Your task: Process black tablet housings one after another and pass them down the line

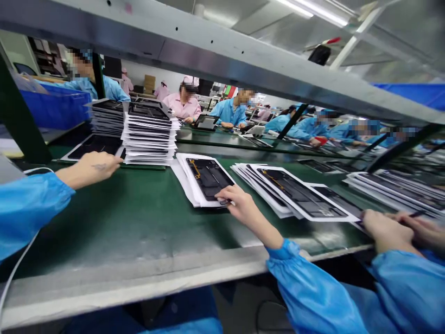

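My left hand [92,168] is at the left over the green bench, its fingers pinched together. Whatever they hold, if anything, is too small to make out. Just beyond it a dark tablet panel [93,147] lies on a white sheet, beside a tall stack of panels and white sheets [149,139]. In the middle, my right hand [238,202] is closed at the near right corner of another dark tablet panel [210,178] with an orange flex strip. That panel lies on a few white sheets. The right fingertips pinch its corner, partly hiding it.
Fanned panels on white sheets [302,192] lie right of my right hand. A co-worker's hands [392,229] are close at the far right, near another stack [403,195]. A metal shelf beam [208,51] crosses above. At the back left stands a blue bin [55,106].
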`<act>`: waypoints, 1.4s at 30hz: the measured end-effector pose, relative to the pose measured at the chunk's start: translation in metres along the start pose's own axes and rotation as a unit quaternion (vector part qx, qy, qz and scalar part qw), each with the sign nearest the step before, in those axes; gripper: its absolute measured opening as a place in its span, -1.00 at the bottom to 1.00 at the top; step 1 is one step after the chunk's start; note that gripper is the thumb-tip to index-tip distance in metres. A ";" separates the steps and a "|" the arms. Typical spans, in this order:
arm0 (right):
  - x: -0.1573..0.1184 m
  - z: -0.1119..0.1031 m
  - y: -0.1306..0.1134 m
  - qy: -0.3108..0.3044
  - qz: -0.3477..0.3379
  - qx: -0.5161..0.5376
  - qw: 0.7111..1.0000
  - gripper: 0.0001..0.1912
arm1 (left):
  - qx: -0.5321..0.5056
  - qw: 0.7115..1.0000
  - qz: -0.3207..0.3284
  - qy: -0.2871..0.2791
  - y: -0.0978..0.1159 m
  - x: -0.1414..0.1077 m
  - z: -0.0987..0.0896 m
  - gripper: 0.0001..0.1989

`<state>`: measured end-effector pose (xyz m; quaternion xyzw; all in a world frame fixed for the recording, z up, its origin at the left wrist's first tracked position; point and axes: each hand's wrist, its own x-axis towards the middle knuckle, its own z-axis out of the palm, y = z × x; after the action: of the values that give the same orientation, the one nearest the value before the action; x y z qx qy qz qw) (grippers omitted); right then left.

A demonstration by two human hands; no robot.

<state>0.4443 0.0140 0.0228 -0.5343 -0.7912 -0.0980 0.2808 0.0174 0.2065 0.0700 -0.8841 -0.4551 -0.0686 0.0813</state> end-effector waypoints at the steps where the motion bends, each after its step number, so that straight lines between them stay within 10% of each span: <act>1: -0.002 0.000 0.005 -0.014 -0.007 0.000 1.000 -0.67 | -0.001 1.000 0.030 -0.005 0.018 -0.005 0.002 -0.64; 13: 0.001 0.000 -0.011 -0.089 -0.050 -0.042 0.994 -0.72 | -0.140 0.957 0.248 -0.050 0.147 -0.004 0.021 -0.72; 18: 0.012 -0.005 -0.005 -0.090 -0.076 -0.026 0.993 -0.68 | -0.309 0.918 0.227 -0.100 0.165 0.009 0.013 -0.78; 23: 0.016 -0.005 -0.003 -0.006 -0.061 0.000 0.998 -0.65 | -0.503 0.835 0.141 -0.171 0.188 0.039 0.011 -0.37; 29: 0.021 0.005 -0.027 0.047 -0.072 0.031 0.996 -0.69 | -0.648 0.749 0.044 -0.131 0.229 0.069 0.008 -0.45; 38: -0.061 -0.025 -0.125 0.137 0.003 0.138 0.981 -0.40 | -0.663 0.744 -0.059 -0.059 0.149 -0.081 -0.014 -0.57; 42: -0.065 -0.003 -0.169 0.142 -0.025 0.334 0.932 -0.68 | -0.613 0.776 -0.134 -0.065 0.131 -0.137 0.003 -0.56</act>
<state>0.3111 -0.1082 0.0140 -0.3705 -0.7430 0.0896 0.5501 0.0455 0.0230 0.0294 -0.6791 -0.4350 -0.2858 -0.5177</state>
